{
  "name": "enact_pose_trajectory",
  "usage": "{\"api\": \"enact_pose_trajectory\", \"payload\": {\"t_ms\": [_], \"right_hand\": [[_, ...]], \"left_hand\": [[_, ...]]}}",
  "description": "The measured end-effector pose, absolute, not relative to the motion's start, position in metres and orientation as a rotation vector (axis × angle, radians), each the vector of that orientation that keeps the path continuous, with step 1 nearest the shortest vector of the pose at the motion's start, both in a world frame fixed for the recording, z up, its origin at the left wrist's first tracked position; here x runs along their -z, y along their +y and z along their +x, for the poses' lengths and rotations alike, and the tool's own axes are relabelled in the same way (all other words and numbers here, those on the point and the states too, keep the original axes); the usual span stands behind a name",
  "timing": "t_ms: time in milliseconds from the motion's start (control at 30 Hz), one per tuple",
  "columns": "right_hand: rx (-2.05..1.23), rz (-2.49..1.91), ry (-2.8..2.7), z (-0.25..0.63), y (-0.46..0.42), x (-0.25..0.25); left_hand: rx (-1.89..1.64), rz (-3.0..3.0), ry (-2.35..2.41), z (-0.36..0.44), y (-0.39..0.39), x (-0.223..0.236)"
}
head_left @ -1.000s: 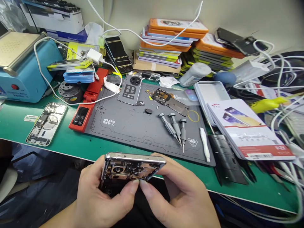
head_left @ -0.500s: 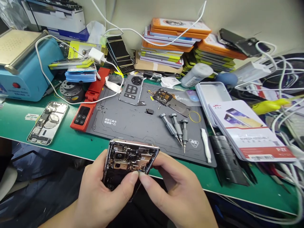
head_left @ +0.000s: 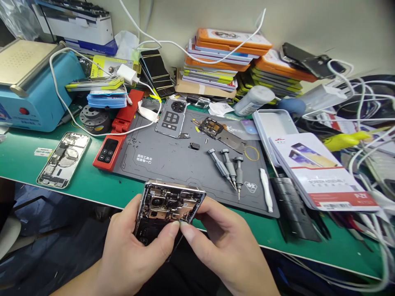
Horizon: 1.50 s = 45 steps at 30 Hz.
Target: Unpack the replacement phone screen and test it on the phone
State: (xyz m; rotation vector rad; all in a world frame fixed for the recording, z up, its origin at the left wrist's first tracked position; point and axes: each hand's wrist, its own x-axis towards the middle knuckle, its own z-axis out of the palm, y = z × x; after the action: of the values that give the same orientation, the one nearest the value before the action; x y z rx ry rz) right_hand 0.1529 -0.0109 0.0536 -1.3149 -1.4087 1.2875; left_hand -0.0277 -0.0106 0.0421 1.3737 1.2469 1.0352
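An opened smartphone, its camera modules and inner boards exposed, is held tilted in front of the bench edge. My left hand wraps its left side, with the thumb lying across the inside. From the right, my right hand grips the other edge, fingers behind the frame. Both thumb tips meet over the phone's inner right part; what they press on is too small to make out. Beyond the phone, a detached back cover, a metal shield with a board and a small black part lie on the grey mat.
Several grey screwdrivers and a white pry stick lie on the mat's right side. Another opened phone is at left, near a red device and a blue heating machine. Boxes are stacked behind; a screen box lies right.
The view has shifted slightly. Both hands keep their hold on the phone, with the thumbs still together at nearly the same spot.
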Motion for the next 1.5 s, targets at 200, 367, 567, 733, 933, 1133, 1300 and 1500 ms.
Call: {"api": "enact_pose_trajectory", "payload": {"t_ms": [200, 367, 567, 733, 933, 1133, 1300, 1500], "right_hand": [[-1.335, -1.298, -1.386, 0.154, -0.011, -0.048], [-1.407, -1.394, -1.294, 0.153, -0.011, -0.045], [-1.467, -1.461, -1.234, 0.157, -0.017, -0.042], [-1.369, -1.578, -1.375, 0.158, -0.015, -0.044], [-1.673, -1.189, -0.773, 0.158, -0.009, -0.043], [-1.949, -0.785, -0.461, 0.160, 0.006, -0.041], [-2.066, -0.567, -0.325, 0.165, 0.018, -0.041], [-2.156, -0.420, -0.226, 0.167, 0.017, -0.037]], "left_hand": [[-0.916, 1.304, 1.300, -0.029, -0.009, -0.045], [-0.864, 1.087, 1.189, -0.029, -0.004, -0.043], [-0.840, 0.852, 0.894, -0.033, -0.001, -0.053], [-0.605, 0.907, 0.734, -0.034, 0.002, -0.069], [-0.626, 1.909, 0.991, -0.034, 0.012, -0.072], [-0.811, 2.305, 1.179, -0.037, 0.023, -0.076], [-0.907, 2.234, 1.225, -0.043, 0.040, -0.073], [-0.937, 2.260, 1.340, -0.044, 0.061, -0.072]]}}
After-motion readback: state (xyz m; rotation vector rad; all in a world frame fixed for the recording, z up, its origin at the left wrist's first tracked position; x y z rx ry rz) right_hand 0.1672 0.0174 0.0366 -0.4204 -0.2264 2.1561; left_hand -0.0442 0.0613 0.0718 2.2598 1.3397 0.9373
